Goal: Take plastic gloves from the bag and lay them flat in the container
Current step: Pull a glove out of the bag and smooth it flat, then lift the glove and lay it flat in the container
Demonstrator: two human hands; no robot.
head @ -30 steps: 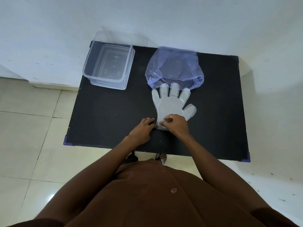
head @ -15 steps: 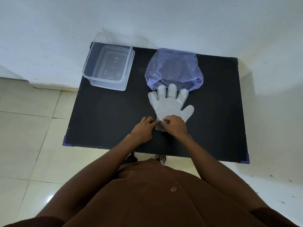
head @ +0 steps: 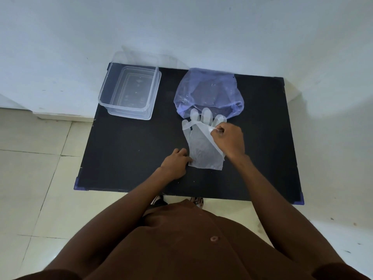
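Note:
A clear plastic glove [head: 201,144] lies on the black table [head: 129,158], its fingers pointing at the bluish plastic bag [head: 210,91] behind it. My right hand [head: 230,140] pinches the glove's thumb side and has folded it over the palm. My left hand [head: 176,161] presses its fingertips on the cuff's left corner. The clear rectangular container [head: 130,91] stands at the table's back left with nothing visible inside.
A white wall runs right behind the table. Pale floor tiles lie to the left and in front. The table's near edge sits close to my body, with purple corner caps [head: 76,185] at the front corners.
My right hand left the cuff and moved up to the glove's thumb, pinching it and folding it inward. The left hand stayed at the cuff.

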